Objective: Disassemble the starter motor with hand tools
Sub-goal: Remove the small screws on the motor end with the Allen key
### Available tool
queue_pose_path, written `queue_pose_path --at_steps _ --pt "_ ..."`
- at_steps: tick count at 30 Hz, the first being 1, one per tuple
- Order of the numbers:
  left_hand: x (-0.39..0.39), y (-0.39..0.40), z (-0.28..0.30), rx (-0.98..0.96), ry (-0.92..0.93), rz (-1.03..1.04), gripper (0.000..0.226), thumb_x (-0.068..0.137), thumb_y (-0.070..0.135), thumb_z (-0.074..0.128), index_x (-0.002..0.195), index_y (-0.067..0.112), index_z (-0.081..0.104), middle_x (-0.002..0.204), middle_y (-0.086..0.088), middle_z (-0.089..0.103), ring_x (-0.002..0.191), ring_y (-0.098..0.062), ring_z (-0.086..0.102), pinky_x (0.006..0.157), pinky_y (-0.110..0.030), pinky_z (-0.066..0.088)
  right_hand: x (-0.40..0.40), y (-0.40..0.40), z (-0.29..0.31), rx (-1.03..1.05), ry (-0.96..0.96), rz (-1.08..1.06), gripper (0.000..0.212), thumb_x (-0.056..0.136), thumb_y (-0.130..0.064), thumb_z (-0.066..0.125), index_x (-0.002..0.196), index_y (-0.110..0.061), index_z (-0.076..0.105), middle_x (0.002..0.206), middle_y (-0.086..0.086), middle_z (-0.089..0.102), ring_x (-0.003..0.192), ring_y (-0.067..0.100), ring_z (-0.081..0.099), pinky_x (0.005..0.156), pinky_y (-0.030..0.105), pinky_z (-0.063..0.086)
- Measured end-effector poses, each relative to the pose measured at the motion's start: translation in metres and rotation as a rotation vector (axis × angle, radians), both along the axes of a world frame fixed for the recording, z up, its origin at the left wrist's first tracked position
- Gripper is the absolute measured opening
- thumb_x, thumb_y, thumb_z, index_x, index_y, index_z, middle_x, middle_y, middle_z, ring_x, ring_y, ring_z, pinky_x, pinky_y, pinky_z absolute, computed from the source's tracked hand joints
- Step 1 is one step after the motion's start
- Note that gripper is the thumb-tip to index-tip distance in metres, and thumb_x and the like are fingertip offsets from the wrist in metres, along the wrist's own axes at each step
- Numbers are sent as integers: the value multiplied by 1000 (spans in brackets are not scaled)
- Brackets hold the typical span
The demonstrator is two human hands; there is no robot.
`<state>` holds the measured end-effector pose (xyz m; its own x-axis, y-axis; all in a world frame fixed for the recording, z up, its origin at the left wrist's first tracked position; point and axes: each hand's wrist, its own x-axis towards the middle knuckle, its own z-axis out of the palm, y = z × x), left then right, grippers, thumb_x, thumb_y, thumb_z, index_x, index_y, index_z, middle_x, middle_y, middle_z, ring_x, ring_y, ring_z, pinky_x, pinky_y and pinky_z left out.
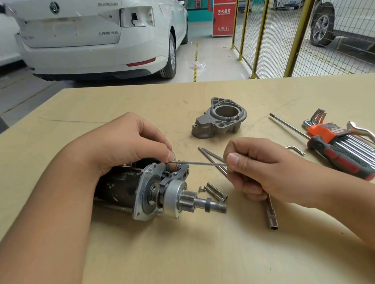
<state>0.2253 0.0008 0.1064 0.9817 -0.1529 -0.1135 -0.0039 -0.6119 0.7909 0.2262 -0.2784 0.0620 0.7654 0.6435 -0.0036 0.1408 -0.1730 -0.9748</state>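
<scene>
Starter motor (145, 191) lies on its side on the table (195, 257), pinion end toward the camera, under the left hand (125, 142), whose fingers curl onto its top. Right hand (252, 164), just right of it, pinches a thin rod (198, 163) reaching the motor. Removed nose housing (220, 117) sits behind.

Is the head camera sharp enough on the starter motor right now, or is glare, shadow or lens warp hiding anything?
Head view: starter motor in focus under soft, even light, only faint shadows on the table; no glare on the pinion; wide-angle bending shows at the fence and edges; background cars slightly soft.
</scene>
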Motion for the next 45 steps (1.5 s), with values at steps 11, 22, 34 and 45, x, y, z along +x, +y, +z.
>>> queue_pose_path --at_steps 11,22,34,45 --pt "0 0 1 17 -7 -3 22 64 32 86 84 24 84 75 -5 77 65 -6 68 59 -18 52 1 2 -1 -12 -18 16 31 106 -23 45 77 -13 50 68 6 55 52 17 34 48 28 29" --pt "-3 -8 -1 117 -83 30 11 73 25 83 83 31 82 67 4 74 57 -1 63 66 -28 51 6 -7 0 -70 -10 89 30 98 -29 50 79 -7 46 67 6 54 51 18 36 48 28 29" --pt "-6 -4 4 -2 -32 2 23 61 29 82 84 24 84 80 -5 79 72 -11 71 73 -31 55 4 -9 4 -144 -61 125 27 98 -30 49 75 -14 53 68 3 57 51 18 39 48 30 32" --pt "-6 -3 3 -12 -21 -27 16 69 21 88 85 23 84 80 -9 77 69 -9 68 75 -33 52 3 -7 3 -195 -95 93 28 105 -23 47 79 -14 51 69 2 58 51 16 40 46 27 34"
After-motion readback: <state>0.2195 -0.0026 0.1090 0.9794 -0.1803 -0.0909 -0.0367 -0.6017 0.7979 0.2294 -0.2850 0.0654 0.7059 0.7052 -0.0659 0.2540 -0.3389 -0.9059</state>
